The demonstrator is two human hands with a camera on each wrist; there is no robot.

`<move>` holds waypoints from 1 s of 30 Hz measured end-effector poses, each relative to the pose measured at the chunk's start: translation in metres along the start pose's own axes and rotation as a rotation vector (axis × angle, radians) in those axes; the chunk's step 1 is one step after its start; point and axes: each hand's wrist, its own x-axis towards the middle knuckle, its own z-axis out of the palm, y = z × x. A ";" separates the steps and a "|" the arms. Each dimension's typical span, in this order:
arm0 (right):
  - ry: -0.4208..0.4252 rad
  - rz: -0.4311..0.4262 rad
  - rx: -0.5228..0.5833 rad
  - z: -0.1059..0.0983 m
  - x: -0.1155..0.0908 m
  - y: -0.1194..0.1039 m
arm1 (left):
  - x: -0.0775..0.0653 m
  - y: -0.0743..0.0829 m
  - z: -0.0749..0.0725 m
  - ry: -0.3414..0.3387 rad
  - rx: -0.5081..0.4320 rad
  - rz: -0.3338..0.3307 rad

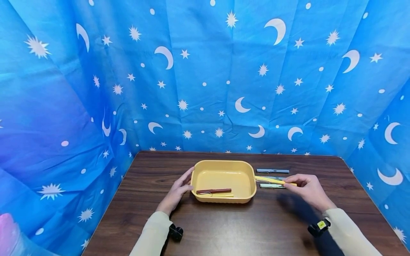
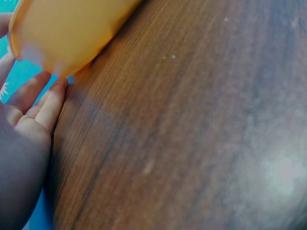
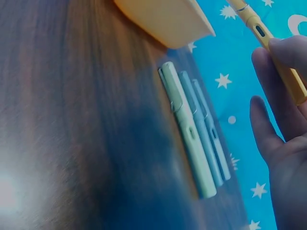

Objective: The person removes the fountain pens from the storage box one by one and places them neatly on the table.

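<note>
A yellow baking dish [image 1: 224, 163] stands on the table, with a dark red pen [image 1: 217, 191] and a yellow pen [image 1: 224, 195] lying inside. At its left end my left hand [image 1: 176, 190] holds the rim, thumb near the front corner and the other fingers along the outer wall. My right hand [image 1: 305, 188] pinches another yellow pen [image 3: 283, 72] between thumb and fingers, above the table right of the dish. Below that pen lie a pale green pen [image 3: 189, 139], a light blue pen [image 3: 204, 129] and a blue-grey pen [image 1: 273, 171], roughly parallel.
The dark wooden table [image 1: 211, 227] reaches back to a blue curtain [image 1: 205, 71] with white moons and stars. More curtain hangs at both sides. A black wrist camera [image 1: 176, 232] sits by the left sleeve, another camera [image 1: 318, 227] by the right.
</note>
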 end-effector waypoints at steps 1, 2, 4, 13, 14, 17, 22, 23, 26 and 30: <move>0.000 0.009 0.003 0.000 -0.002 0.001 | 0.000 0.000 0.000 0.000 -0.003 0.002; 0.000 0.017 0.005 0.000 -0.004 0.003 | 0.000 -0.001 0.000 -0.001 -0.005 0.003; -0.005 0.031 0.008 0.000 -0.008 0.006 | 0.000 -0.001 -0.001 -0.004 -0.009 0.000; -0.004 0.082 -0.060 0.000 -0.023 0.021 | 0.000 -0.002 -0.001 -0.007 -0.006 -0.003; -0.002 0.089 -0.064 0.000 -0.024 0.023 | 0.000 -0.002 -0.001 -0.006 -0.002 -0.004; -0.012 0.084 -0.062 0.000 -0.027 0.027 | 0.000 -0.001 -0.002 0.000 0.005 -0.006; -0.021 0.062 -0.034 0.003 -0.029 0.034 | 0.001 0.000 -0.002 0.002 -0.001 -0.005; -0.025 0.053 -0.032 0.004 -0.029 0.034 | 0.001 -0.001 -0.002 0.002 -0.003 -0.006; -0.026 0.052 -0.032 0.005 -0.030 0.035 | 0.001 -0.001 -0.002 -0.001 -0.005 -0.010; -0.026 0.056 -0.045 0.005 -0.031 0.034 | 0.001 -0.001 -0.002 -0.003 -0.005 -0.012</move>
